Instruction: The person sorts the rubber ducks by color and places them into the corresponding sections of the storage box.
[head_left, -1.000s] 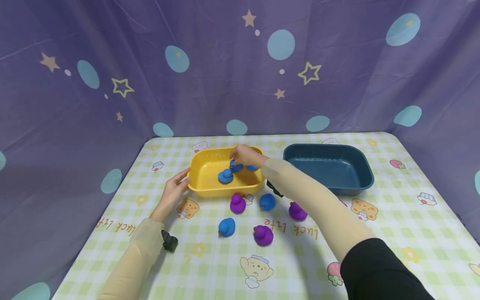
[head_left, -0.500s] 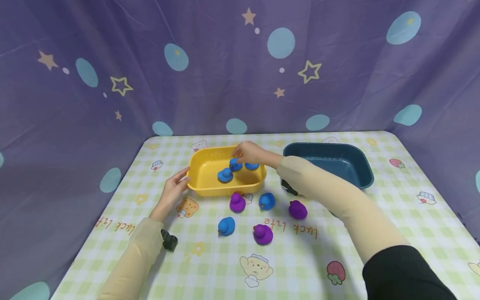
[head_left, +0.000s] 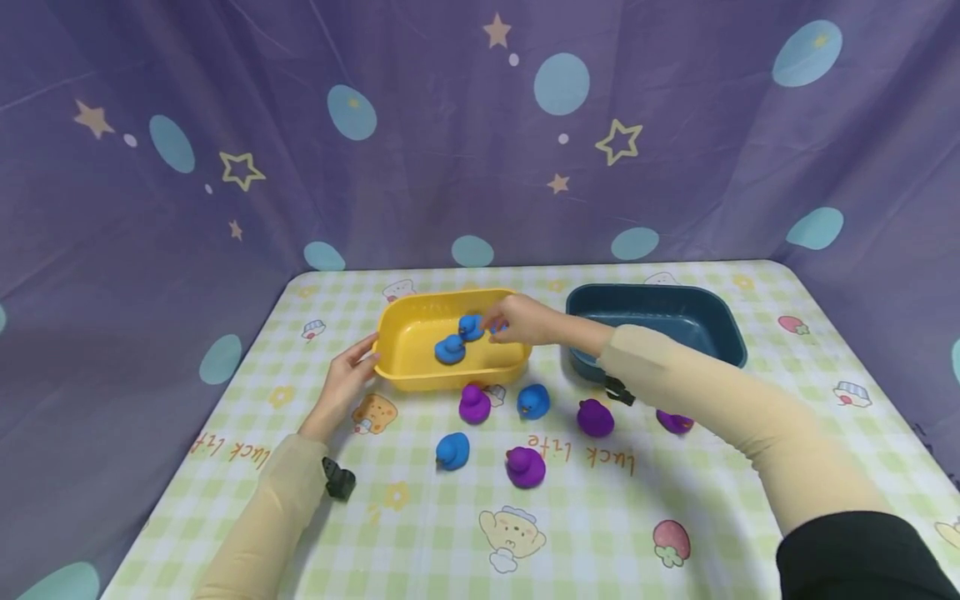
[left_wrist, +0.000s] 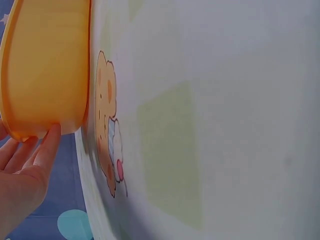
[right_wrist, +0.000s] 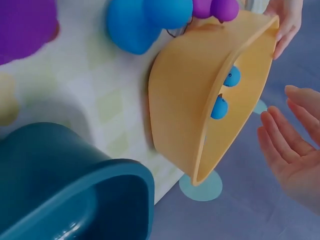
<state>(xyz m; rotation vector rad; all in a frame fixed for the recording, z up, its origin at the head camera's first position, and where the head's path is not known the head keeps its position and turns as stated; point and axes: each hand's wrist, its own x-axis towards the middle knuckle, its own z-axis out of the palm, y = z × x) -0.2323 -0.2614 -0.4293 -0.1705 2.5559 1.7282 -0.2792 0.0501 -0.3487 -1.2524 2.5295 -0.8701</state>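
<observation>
Against the left end of a yellow bin (head_left: 420,380) rests my left hand (head_left: 347,383), its fingers (left_wrist: 49,145) laid along the end wall in the left wrist view. Above the bin's right end is my right hand (head_left: 525,321). It holds nothing, and the right wrist view shows its fingers (right_wrist: 285,145) loosely extended beside the rim. Inside the bin sit a blue rubber duck (head_left: 450,351) and a second blue duck (head_left: 471,327); a third is mostly hidden behind my right hand. Just in front of the bin stand a purple duck (head_left: 475,405) and a blue duck (head_left: 534,402).
A dark teal bin (head_left: 675,317) stands right of the yellow one, partly covered by my right sleeve. Nearer the front are another blue duck (head_left: 453,452) and several purple ducks (head_left: 526,467) on the checked tablecloth (head_left: 420,542). A purple curtain (head_left: 420,200) hangs behind.
My right hand has come away from the blue ducks in the yellow bin, moving right towards its right end. My left hand has stayed at the bin's left end.
</observation>
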